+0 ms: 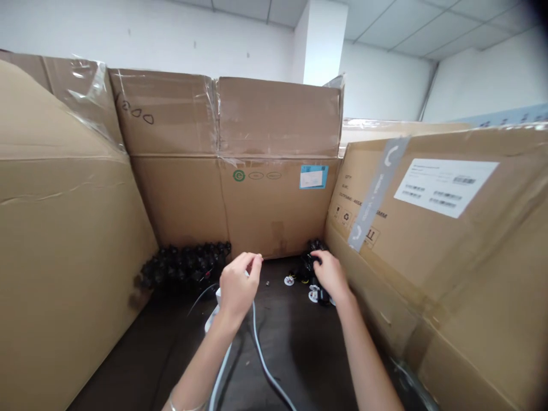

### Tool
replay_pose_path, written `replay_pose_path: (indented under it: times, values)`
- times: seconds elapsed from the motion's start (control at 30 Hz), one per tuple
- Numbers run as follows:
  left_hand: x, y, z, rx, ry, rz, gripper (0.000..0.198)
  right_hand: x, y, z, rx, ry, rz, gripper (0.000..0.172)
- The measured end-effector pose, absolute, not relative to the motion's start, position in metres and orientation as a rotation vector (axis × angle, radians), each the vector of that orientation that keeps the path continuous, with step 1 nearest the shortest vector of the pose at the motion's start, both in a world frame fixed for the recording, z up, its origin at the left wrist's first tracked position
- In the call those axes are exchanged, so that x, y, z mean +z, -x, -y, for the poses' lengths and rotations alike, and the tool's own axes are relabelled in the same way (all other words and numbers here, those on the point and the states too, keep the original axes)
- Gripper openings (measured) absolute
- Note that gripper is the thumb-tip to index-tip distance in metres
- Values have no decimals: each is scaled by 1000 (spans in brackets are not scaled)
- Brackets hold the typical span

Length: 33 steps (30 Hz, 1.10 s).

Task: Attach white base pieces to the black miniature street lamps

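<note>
My left hand [237,285] hovers over the dark tabletop [282,342], its fingertips pinched together on something too small to make out. Below it lies a white tool or plug body [213,314] with a pale cable [263,359] running toward me. My right hand [329,274] reaches into a small heap of black parts [309,264] at the back right, fingers curled onto them. Small white round pieces [289,280] lie between the hands. A longer pile of black parts [184,267] sits at the back left, away from both hands.
Tall cardboard boxes wall in the work area: one on the left [60,240], taped ones at the back [231,165], and one with a white label on the right [436,228]. White walls and a pillar [321,40] rise behind.
</note>
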<state>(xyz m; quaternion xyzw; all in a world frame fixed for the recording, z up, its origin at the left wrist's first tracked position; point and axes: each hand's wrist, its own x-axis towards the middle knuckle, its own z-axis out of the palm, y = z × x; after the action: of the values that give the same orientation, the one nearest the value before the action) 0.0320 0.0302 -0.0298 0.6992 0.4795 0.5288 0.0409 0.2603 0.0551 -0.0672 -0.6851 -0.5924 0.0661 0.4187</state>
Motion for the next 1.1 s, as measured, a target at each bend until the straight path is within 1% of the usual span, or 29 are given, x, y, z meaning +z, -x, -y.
replay_pose_path:
  times: [0.1, 0.23, 0.3, 0.5, 0.6, 0.83, 1.0, 1.03, 1.1]
  values:
    - [-46, -38, -44, 1540, -2148, -1480, 30, -91, -251, -64, 136, 1875, 1527, 36]
    - [-50, -24, -52, 1518, -2112, -1516, 30, -109, -252, -72, 101, 1991, 1513, 41]
    - [-47, -18, -51, 1505, -2096, -1525, 30, -113, -255, -75, 106, 1995, 1505, 39]
    - [-42, -15, -44, 1414, -2111, -1508, 31, -120, -264, -85, 171, 1822, 1416, 24]
    - [-44, -16, -42, 1372, -2138, -1514, 30, -119, -268, -88, 219, 1677, 1288, 23]
    - [-47, -16, -44, 1351, -2165, -1525, 28, -98, -270, -89, 482, 1272, 1018, 40]
    - [-45, -20, -39, 1362, -2160, -1455, 25, -62, -253, -70, 623, 1045, 982, 44]
    - [-45, -22, -38, 1365, -2136, -1404, 29, -55, -246, -64, 658, 1020, 1010, 43]
    - [-47, -26, -36, 1324, -2050, -1233, 50, -45, -228, -50, 747, 999, 1103, 38]
